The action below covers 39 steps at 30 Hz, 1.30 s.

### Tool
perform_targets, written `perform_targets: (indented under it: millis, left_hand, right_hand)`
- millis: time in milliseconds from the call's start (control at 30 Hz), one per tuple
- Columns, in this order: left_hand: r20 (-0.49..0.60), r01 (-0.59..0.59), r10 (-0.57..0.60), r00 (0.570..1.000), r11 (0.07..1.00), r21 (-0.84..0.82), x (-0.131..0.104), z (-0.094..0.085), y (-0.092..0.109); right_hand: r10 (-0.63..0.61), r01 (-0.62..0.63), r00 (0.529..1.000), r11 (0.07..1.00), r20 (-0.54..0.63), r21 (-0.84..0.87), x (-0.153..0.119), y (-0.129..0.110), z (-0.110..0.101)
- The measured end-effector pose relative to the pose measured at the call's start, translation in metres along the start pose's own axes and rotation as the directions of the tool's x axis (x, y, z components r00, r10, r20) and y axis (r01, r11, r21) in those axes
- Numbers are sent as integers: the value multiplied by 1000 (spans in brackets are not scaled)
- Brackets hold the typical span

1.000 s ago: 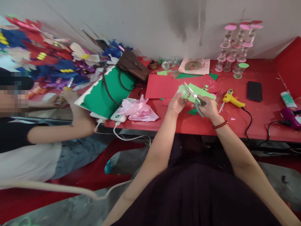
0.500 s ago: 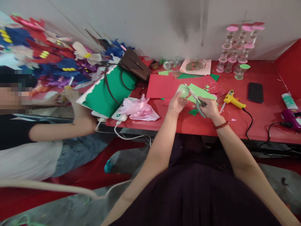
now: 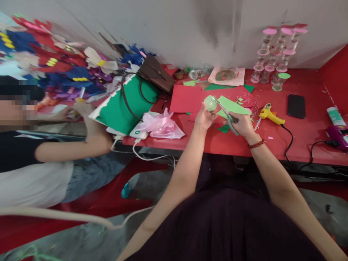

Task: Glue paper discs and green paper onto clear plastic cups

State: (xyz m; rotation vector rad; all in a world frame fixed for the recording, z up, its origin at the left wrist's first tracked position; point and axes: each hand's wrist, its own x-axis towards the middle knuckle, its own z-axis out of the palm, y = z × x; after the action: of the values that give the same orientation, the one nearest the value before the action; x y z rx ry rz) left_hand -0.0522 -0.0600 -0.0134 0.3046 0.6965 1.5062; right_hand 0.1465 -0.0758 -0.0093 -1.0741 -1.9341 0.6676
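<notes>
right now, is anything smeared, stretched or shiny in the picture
Head view: the colourful decorations at far left look smeared and stretched toward the frame's edge; head view: pale highlights on the pink plastic bag; head view: the scissors nearer the middle come out clearer, though fine edges are soft.

The head view looks forward and down over a table [image 3: 301, 134].

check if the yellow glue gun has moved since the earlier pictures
No. Judged against the black phone on the red tabletop, the yellow glue gun lies in the same place.
</notes>
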Motion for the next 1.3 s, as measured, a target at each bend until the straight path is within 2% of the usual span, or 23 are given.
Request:
perform_targets:
  millis: [333,467,633,767,967,1033,1200,1300]
  left_hand:
    - [-19,-51,50,999,997,-49,3,-1,0]
    - [0,-60,61,998,995,-78,2,-1,1]
    - [-31,-53,49,998,987,-149,-3,5,5]
    - [-60,-73,68,996,993,-97,-6,8,5]
    - [23,-67,68,997,996,-57,-5,5,1]
    - [42,-62,65,997,996,-60,-5,4,1]
    - [-10,-51,51,999,999,-9,-5,3,2]
    - [-2,-33,33,999,999,7,-7,2,3]
  right_hand:
    - [-5,6,995,1000,-98,7,0,6,5]
    - [-31,22,991,998,-129,-67,-2,2,4]
    - [-3,0,999,999,-38,-54,-2,2,2]
    - [26,-26,1000,1000,-15,-6,0,5,3]
    - [41,-40,999,996,-21,74,0,6,5]
    - [30,-29,999,998,-21,56,0,5,4]
    - [25,-27,999,998,-42,-50,-1,2,0]
    - [22,-28,998,993,-52,-114,-1,0,-1]
